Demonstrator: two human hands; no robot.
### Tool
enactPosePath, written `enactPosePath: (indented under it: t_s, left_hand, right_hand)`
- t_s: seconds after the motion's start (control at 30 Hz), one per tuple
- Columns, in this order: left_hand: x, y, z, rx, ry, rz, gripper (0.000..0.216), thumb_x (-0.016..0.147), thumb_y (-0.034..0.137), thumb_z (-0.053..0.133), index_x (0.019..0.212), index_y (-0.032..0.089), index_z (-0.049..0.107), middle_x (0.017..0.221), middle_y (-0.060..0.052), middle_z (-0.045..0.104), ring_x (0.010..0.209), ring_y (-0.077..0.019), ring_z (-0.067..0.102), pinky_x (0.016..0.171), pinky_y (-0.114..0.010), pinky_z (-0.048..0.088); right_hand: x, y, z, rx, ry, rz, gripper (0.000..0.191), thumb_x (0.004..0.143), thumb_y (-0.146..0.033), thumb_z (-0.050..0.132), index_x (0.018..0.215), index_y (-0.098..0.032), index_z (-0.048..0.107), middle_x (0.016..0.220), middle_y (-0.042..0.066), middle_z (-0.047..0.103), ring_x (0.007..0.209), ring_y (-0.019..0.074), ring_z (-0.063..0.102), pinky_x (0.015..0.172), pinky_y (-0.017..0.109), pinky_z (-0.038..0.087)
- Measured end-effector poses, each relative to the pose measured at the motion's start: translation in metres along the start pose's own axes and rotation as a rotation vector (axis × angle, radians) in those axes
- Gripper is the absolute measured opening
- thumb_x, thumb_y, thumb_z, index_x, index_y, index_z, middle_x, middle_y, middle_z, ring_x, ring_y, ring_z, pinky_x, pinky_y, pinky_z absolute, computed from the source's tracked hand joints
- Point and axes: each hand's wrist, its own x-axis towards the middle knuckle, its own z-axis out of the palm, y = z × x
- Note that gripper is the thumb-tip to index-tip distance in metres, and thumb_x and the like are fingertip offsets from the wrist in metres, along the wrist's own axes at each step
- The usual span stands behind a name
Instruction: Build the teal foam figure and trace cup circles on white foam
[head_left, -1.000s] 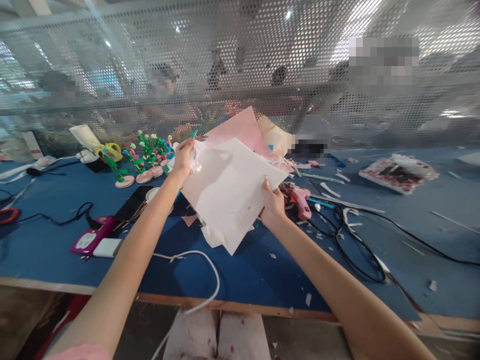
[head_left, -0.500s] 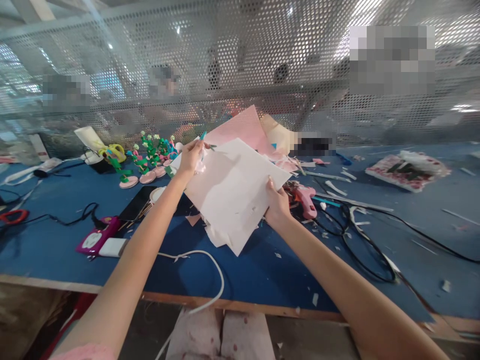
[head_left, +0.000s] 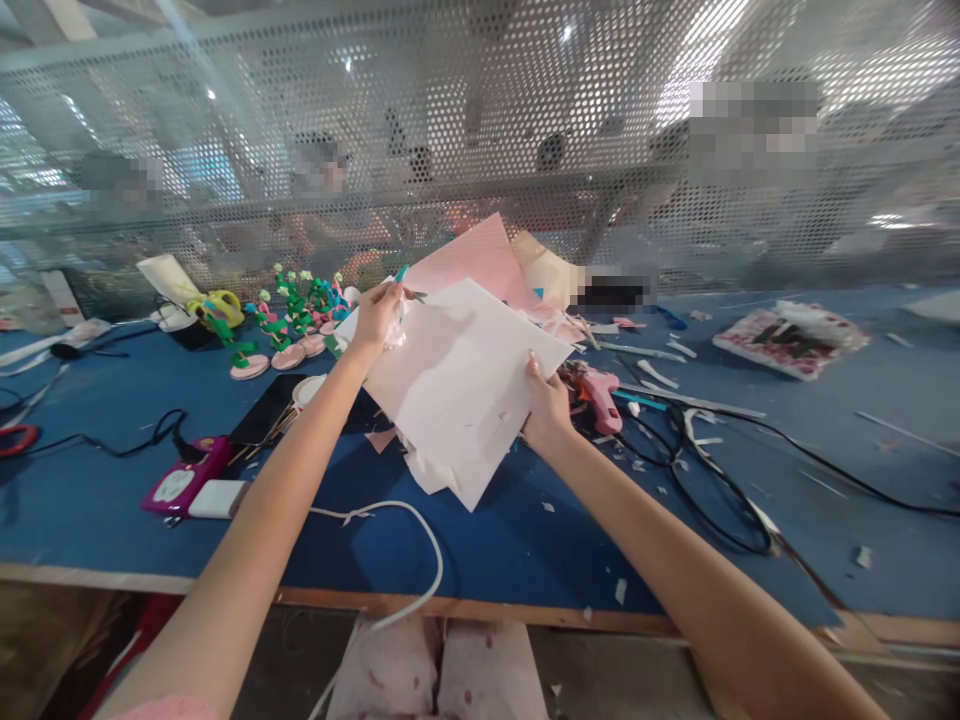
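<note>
A white sheet [head_left: 469,385], probably paper or thin card, is tilted above the table in front of me. My right hand [head_left: 547,405] grips its right edge, thumb on top. By the upper left edge, the fingers of my left hand [head_left: 379,315] close around a crumpled pale pink scrap [head_left: 396,330]. A thin teal object [head_left: 401,272] sticks up from the same fingers; its kind is unclear. Whether this hand also pinches the sheet is hidden. Ragged white paper pieces [head_left: 431,470] show under the sheet's lower edge. A larger pink sheet [head_left: 469,258] stands behind it.
A pink glue gun [head_left: 602,398] lies right of my right hand, near black cables [head_left: 697,480] and paper strips. To the left are small green craft plants [head_left: 289,325], yellow-handled scissors [head_left: 217,308] and a purple power strip [head_left: 187,475]. A perforated metal screen [head_left: 465,120] rises behind.
The view has shifted slightly, so the table's things appear a little farther left. Both hands keep nearly the same hold and place on the white sheet.
</note>
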Motion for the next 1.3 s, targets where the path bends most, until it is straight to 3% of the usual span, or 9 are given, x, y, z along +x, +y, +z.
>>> enactPosePath:
  t_s: [0.47, 0.63, 0.83, 0.97, 1.1, 1.3]
  left_hand:
    - [-0.002, -0.005, 0.004, 0.078, -0.067, 0.041, 0.029, 0.08, 0.035, 0.058, 0.057, 0.018, 0.062, 0.045, 0.004, 0.044, 0.044, -0.0066, 0.035, 0.047, -0.023, 0.031]
    - [0.003, -0.003, 0.0, 0.049, -0.043, 0.076, 0.034, 0.083, 0.038, 0.054, 0.056, 0.018, 0.058, 0.054, 0.001, 0.054, 0.053, -0.0079, 0.047, 0.055, -0.023, 0.038]
    - [0.008, -0.007, -0.002, 0.168, 0.044, 0.007, 0.032, 0.078, 0.035, 0.06, 0.055, 0.017, 0.048, 0.052, 0.003, 0.047, 0.052, -0.0088, 0.045, 0.053, -0.023, 0.034]
    - [0.006, -0.008, 0.002, 0.202, 0.136, 0.021, 0.025, 0.073, 0.029, 0.066, 0.067, 0.019, 0.044, 0.061, 0.003, 0.05, 0.06, -0.0102, 0.051, 0.06, -0.023, 0.038]
    - [0.005, -0.01, 0.004, 0.177, 0.1, -0.004, 0.032, 0.073, 0.028, 0.067, 0.079, 0.021, 0.038, 0.066, 0.003, 0.053, 0.066, -0.0123, 0.056, 0.066, -0.025, 0.04]
    - [0.004, -0.01, 0.003, 0.265, 0.137, -0.062, 0.035, 0.07, 0.025, 0.07, 0.08, 0.021, 0.036, 0.069, 0.003, 0.047, 0.071, -0.0137, 0.056, 0.068, -0.026, 0.039]
  right_hand:
    - [0.003, -0.001, -0.001, -0.043, 0.021, -0.035, 0.012, 0.076, -0.028, 0.061, 0.083, -0.019, 0.058, 0.069, -0.004, 0.065, 0.055, 0.0091, 0.058, 0.054, 0.022, 0.053]
    - [0.007, 0.001, -0.003, -0.027, 0.004, -0.051, 0.015, 0.074, -0.029, 0.063, 0.084, -0.019, 0.058, 0.072, -0.004, 0.065, 0.058, 0.0088, 0.059, 0.054, 0.021, 0.052]
    - [0.008, 0.003, -0.005, -0.026, 0.012, -0.1, 0.019, 0.072, -0.033, 0.065, 0.086, -0.02, 0.06, 0.075, -0.004, 0.066, 0.06, 0.0092, 0.059, 0.057, 0.022, 0.053]
    - [0.007, 0.003, -0.004, -0.008, 0.011, -0.087, 0.016, 0.074, -0.031, 0.063, 0.085, -0.02, 0.061, 0.074, -0.004, 0.067, 0.061, 0.01, 0.06, 0.058, 0.024, 0.054]
    - [0.007, 0.002, -0.005, -0.032, 0.011, -0.083, 0.017, 0.073, -0.032, 0.064, 0.085, -0.02, 0.061, 0.075, -0.003, 0.067, 0.061, 0.0103, 0.06, 0.057, 0.024, 0.053]
    - [0.002, -0.003, -0.003, -0.037, 0.04, -0.059, 0.014, 0.075, -0.029, 0.063, 0.084, -0.019, 0.059, 0.073, -0.004, 0.066, 0.058, 0.0093, 0.06, 0.055, 0.023, 0.053]
